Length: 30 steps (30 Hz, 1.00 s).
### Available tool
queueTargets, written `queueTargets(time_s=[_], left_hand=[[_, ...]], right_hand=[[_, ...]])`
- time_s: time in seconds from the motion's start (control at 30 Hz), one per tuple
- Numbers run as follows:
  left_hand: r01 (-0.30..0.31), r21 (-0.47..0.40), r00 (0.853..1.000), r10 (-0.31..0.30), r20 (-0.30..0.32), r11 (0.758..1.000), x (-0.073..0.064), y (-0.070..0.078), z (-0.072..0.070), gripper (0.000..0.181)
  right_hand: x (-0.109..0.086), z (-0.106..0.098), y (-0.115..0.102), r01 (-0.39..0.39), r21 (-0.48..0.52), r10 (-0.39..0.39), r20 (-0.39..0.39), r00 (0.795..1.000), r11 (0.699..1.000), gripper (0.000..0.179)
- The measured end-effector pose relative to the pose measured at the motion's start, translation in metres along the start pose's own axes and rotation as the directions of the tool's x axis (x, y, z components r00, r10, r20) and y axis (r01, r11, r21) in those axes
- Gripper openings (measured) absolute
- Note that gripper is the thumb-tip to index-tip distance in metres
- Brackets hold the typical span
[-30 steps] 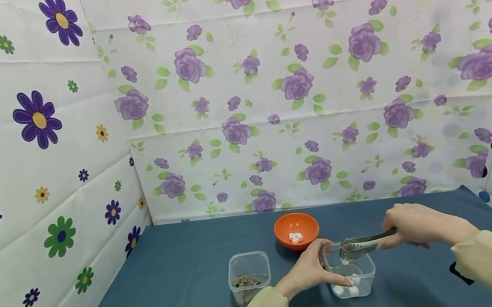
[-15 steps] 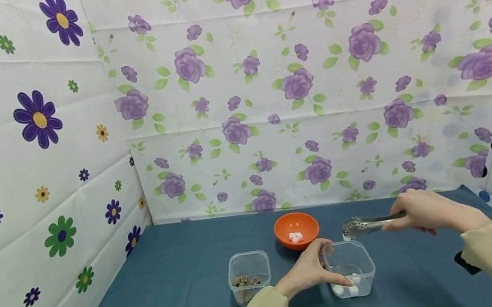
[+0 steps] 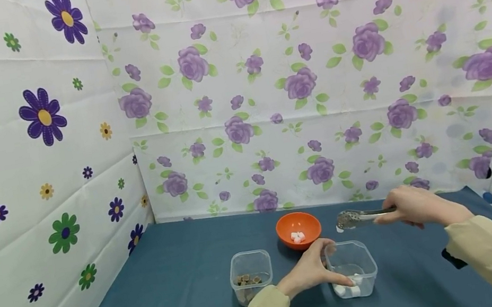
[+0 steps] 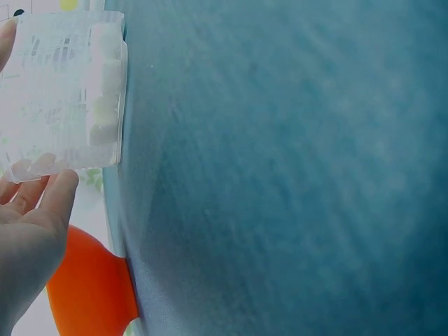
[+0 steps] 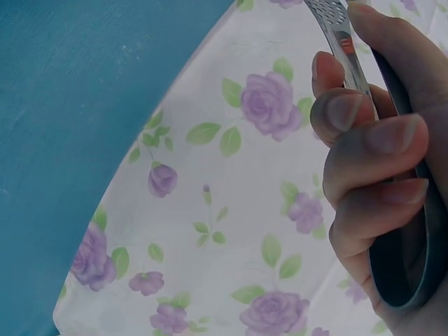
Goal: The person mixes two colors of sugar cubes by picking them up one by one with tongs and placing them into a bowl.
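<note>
My left hand (image 3: 310, 272) grips a clear plastic container (image 3: 365, 263), thumb at the near side and fingers at the far side. Several small white blocks (image 4: 106, 78) lie on its bottom. My right hand (image 3: 416, 208) holds metal tongs (image 5: 346, 52), with fingers wrapped around both arms. The perforated tong head (image 3: 348, 219) is above and behind the container, and a small white piece (image 3: 339, 230) shows at its tip. An orange bowl (image 3: 304, 218) with a few white pieces (image 3: 297, 236) stands beyond my left hand.
Left of my left hand stands a second clear container (image 3: 249, 259) with several brown pieces (image 3: 247, 280). A blue cloth (image 3: 189, 286) covers the table. Flower-patterned sheets (image 3: 223, 71) rise at the back and sides.
My right hand has lifted the tongs out of the container with a white piece, raised them past its far rim, then shifted slightly left toward the bowl. The left hand keeps its grip.
</note>
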<state>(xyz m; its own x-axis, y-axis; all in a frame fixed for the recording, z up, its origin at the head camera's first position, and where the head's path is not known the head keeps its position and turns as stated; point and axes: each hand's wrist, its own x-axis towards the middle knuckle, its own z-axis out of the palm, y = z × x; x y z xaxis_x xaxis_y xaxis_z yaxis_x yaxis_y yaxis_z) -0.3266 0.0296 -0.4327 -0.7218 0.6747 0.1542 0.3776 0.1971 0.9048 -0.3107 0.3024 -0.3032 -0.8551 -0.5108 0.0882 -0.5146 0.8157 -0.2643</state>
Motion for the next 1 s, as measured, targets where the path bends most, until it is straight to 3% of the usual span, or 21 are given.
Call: queueTargets(time_s=[0.27,0.47,0.63,1.0], left_hand=[[0.012,-0.006,1.0,-0.012,0.002,1.0,0.0,0.001,0.0,0.066],[0.01,0.003,1.0,-0.01,0.008,1.0,0.001,0.0,-0.001,0.065],[0.018,-0.004,1.0,-0.018,0.01,1.0,0.0,-0.001,-0.001,0.066],[0.005,-0.008,1.0,-0.004,0.018,1.0,0.0,0.0,-0.002,0.064]], right_hand=[[0.023,0.003,-0.004,0.005,-0.011,-0.005,-0.02,1.0,1.0,0.029],[0.044,0.01,-0.005,0.022,-0.046,-0.024,-0.031,0.999,0.999,0.039],[0.058,0.017,-0.012,-0.011,-0.067,0.01,-0.013,1.0,0.998,0.043],[0.072,0.031,-0.019,-0.042,-0.096,0.046,0.034,0.998,0.994,0.034]])
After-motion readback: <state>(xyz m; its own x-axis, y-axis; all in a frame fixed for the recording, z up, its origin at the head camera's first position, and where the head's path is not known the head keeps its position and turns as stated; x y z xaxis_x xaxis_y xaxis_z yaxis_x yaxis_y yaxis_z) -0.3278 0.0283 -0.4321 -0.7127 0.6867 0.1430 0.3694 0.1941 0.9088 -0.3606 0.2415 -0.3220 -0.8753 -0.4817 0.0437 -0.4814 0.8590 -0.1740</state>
